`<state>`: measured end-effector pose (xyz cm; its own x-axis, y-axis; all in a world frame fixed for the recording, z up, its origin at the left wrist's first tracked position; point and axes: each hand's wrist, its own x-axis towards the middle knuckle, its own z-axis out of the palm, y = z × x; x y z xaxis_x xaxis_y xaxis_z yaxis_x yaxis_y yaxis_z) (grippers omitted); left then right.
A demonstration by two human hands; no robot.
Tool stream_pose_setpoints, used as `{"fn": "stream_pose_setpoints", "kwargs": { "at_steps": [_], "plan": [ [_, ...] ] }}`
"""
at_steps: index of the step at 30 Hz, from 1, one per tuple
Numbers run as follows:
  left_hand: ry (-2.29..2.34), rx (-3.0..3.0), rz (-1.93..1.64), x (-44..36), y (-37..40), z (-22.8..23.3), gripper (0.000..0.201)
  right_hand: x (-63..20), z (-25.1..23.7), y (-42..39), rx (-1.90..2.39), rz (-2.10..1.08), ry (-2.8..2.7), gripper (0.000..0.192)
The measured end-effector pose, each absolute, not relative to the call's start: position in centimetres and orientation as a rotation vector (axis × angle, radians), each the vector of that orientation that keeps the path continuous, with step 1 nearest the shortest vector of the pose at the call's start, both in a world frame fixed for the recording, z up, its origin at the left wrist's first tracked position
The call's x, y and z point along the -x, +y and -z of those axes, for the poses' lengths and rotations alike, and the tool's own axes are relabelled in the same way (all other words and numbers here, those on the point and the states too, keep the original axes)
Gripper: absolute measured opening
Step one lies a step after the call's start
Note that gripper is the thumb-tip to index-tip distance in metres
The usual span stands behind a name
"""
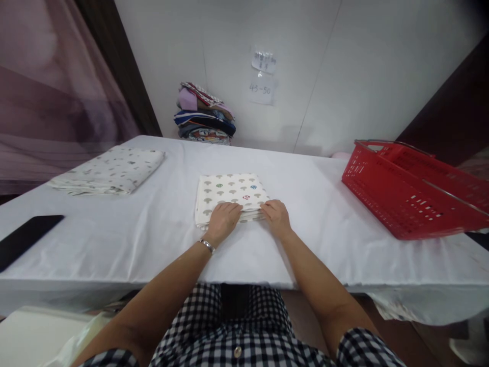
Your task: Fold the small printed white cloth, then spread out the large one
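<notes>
Cotton folded cloth (229, 196) is pressed at its near edge, just ahead of both flattened hands: left hand (222, 220), right hand (275, 218), equally near.

You get even, soft indoor light from above; the white table (324, 214) reads bright without glare, and shadows stay faint. Wide-angle distortion bends its far corners, and the left edge looks hazy and blurred.

red basket (412, 196) cut off at right edge, wall notes (263, 76) too small to read, black object (26, 237) cropped at left
</notes>
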<state>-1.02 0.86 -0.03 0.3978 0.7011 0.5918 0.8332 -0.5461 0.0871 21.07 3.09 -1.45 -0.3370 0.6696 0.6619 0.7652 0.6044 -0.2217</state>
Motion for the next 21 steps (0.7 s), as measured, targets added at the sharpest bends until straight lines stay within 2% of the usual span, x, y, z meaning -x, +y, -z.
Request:
{"fn": "stream_pose_setpoints", "kwargs": {
  "at_steps": [8,21],
  "plan": [
    [-1.329,2.437,0.707,1.03,0.64,0.43,0.022,-21.24,1.71,3.22,1.108,0.174,-2.151,0.020],
    [-1.349,2.458,0.766,0.77,0.71,0.27,0.026,-20.86,1.54,3.20,1.116,0.098,-2.168,0.020]
  ]
}}
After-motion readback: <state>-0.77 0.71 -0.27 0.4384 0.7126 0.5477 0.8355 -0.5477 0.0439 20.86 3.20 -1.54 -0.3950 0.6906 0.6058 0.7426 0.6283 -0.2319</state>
